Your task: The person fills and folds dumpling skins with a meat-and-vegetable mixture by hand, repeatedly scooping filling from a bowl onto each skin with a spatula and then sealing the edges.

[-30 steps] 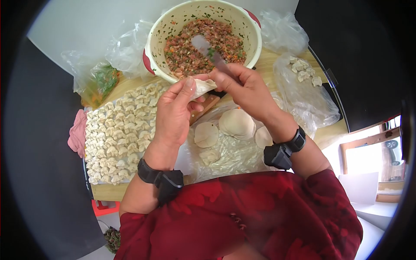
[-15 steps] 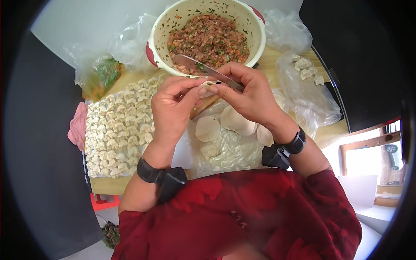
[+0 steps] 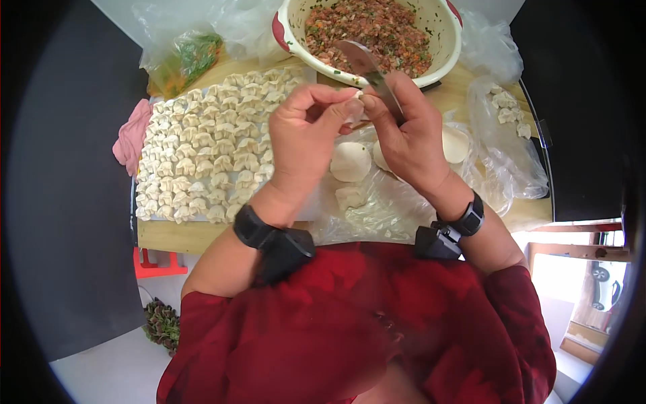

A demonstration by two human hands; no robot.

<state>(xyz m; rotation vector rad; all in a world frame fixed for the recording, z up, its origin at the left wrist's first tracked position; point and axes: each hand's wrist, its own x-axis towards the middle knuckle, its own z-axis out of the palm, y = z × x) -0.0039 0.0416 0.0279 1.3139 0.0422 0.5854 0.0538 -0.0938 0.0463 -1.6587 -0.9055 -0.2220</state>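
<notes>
A small dumpling (image 3: 357,97), partly hidden by fingers, is pinched between the fingertips of both hands. My left hand (image 3: 301,141) is closed on its left side. From the right, my right hand (image 3: 412,138) grips it with thumb and fingers, and a round-tipped table knife (image 3: 365,62) is also tucked in that hand, its blade pointing up and left. Beyond the blade is a cream bowl (image 3: 452,57) of minced filling (image 3: 383,30) with green and orange bits. Round dough wrappers (image 3: 350,162) lie on clear plastic beneath my hands.
Rows of finished dumplings (image 3: 202,138) cover a white sheet on the left. Plastic bags (image 3: 252,27) lie at the back, one with greens (image 3: 198,57). A pink cloth (image 3: 132,138) hangs at the left edge. On the right, another plastic bag (image 3: 494,158) has dough pieces (image 3: 506,108) by it.
The view has shifted, so the table's contents sit farther right and higher. My hands still pinch the dumpling, and the knife blade now points more steeply upward.
</notes>
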